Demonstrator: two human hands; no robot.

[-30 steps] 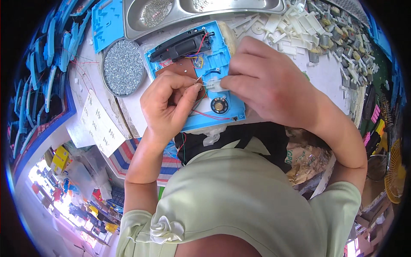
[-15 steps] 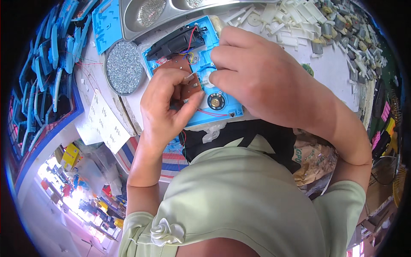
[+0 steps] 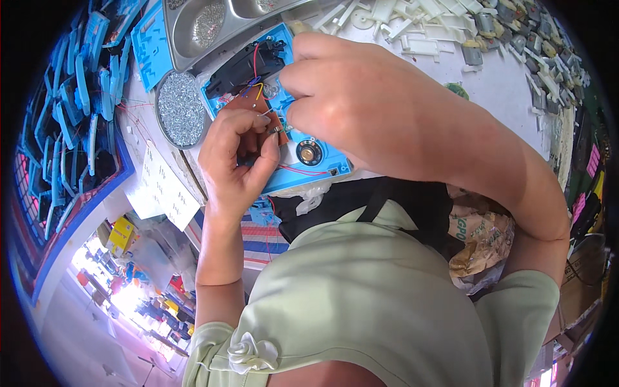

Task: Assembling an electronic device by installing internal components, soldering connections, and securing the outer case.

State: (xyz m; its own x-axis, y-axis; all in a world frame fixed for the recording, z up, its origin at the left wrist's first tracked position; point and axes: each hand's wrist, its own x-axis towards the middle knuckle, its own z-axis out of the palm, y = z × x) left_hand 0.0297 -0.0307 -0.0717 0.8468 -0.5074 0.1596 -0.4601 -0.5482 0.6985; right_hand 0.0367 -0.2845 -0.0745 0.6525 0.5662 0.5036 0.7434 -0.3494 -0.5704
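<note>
"What've you got on my remote cam, centre as ref?"

"Open blue casing, approx 11 to 12 o'clock, w/ brown circuit board and round speaker inside."

"Hands?"

"I see L hand at 10: thumb and index tips near each other by the board's edge, thin pale wire beside the index tip. Can't tell if it's pinched. R hand, 12 to 1, fingers bent over the casing; its grip's hidden, can't tell. Hands close, not touching."

"Around?"

"Screws at 10, metal tray at 11, white plastic parts at 1."
</note>
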